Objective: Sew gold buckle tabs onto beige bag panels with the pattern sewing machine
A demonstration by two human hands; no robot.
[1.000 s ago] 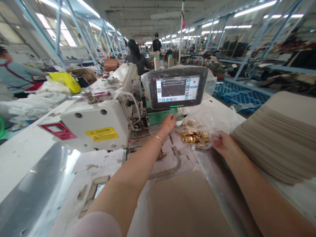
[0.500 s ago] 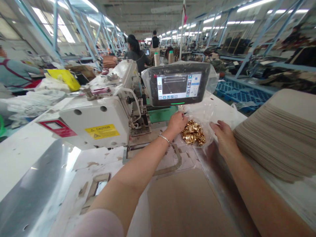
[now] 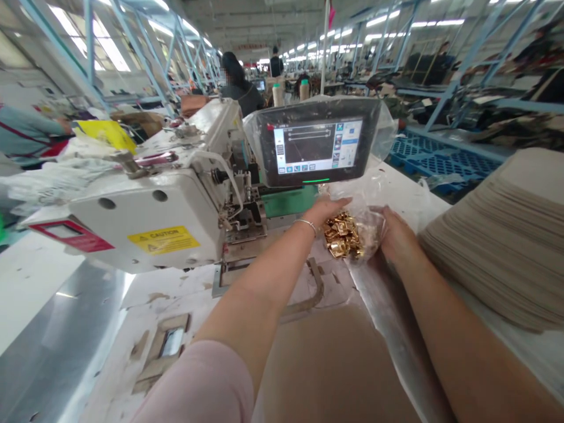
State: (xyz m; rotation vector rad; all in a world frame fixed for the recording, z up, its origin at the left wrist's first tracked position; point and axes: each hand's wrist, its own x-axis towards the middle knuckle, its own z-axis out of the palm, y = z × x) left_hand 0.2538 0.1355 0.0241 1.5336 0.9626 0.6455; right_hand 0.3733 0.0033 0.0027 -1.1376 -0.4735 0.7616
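Note:
A clear plastic bag [image 3: 372, 226] of small shiny gold metal pieces [image 3: 342, 236] lies under the machine's screen. My left hand [image 3: 328, 210] is at its upper left side, fingers closed at the bag's rim, partly hidden by the wrist. At the right side my right hand [image 3: 395, 236] has its fingers curled round the plastic, its palm mostly out of sight. Below the bag, a flat brown panel [image 3: 326, 364] lies on the work surface, next to a curved brown strip [image 3: 315, 288].
A white sewing machine [image 3: 132, 214] with a caution label stands at left. Behind the bag is a plastic-wrapped screen [image 3: 317, 144]. A tall stack of brown panels [image 3: 497, 241] is at right, with blue pallets [image 3: 434, 155] beyond. Other people are further back.
My right hand has moved left and closed on the bag's side, pushing the plastic inward. My left hand has shifted slightly right over the bag's rim. The view has turned slightly.

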